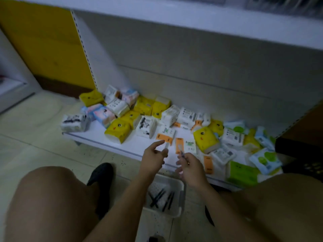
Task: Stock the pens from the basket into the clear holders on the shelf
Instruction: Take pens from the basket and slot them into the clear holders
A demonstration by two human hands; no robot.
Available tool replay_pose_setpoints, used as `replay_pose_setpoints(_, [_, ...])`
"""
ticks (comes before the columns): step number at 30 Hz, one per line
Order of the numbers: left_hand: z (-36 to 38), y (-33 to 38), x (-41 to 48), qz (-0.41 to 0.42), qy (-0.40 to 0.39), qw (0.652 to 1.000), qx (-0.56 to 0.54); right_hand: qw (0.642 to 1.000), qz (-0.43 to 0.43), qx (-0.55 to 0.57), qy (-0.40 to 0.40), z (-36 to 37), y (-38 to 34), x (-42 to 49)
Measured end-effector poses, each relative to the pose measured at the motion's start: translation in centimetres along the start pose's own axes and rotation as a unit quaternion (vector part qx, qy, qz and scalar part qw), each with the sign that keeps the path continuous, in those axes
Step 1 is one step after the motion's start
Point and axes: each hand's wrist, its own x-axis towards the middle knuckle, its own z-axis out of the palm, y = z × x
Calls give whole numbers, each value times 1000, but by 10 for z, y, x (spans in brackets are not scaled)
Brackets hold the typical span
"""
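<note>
Down on the tiled floor, before a low white shelf, a person is crouching in the head view. A bare left knee and right knee are filling the bottom corners. A black shoe is sitting beside the left knee.

Between the knees a white basket is standing on the floor, just in front of the shelf edge. Several dark pens are lying loose and crossed inside it.

Both hands are hovering above the basket, level with the shelf's front edge and close to each other. The right hand is curling its fingers round a single pen, so its grip is grasping that pen, whose dark tip is poking up past the knuckles.

The left hand is stretching its forefinger toward the shelf. A small pale piece is showing at its other fingertips. The blur is too heavy here, and I cannot tell whether this grip is closing on that piece or staying released.

Across the shelf, tissue packs in yellow, white, blue and green are lying scattered, some leaning on one another. A yellow panel is standing at the upper left.
</note>
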Motion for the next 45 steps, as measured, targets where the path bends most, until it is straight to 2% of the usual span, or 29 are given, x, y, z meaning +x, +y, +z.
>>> replay_pose_setpoints(4, [14, 53, -7, 66, -34, 997, -17, 993, -100, -14, 65, -36, -47, -10])
replay_pose_setpoints(7, [29, 97, -17, 124, -53, 991, -15, 981, -155, 13, 116, -67, -82, -23])
replay_pose_setpoints(10, [44, 142, -31, 182, -80, 980, -22, 973, -182, 68, 128, -98, -114, -39])
replay_pose_setpoints(16, [70, 228, -58, 289, -144, 945, -48, 931, -277, 78, 226, -168, -171, -70])
replay_pose_setpoints(20, [85, 276, -80, 373, -157, 914, 4, 918, -298, 92, 246, -217, -198, -86])
replay_pose_setpoints(26, [117, 334, -103, 437, -134, 889, 28, 888, -356, 54, 286, -287, -234, -105])
replay_pose_setpoints(35, [175, 427, -96, 544, -85, 829, 96, 838, -400, 19, 371, -382, -281, -88])
replay_pose_setpoints(45, [224, 492, -59, 606, -14, 786, 119, 799, -429, 3, 421, -439, -319, -30])
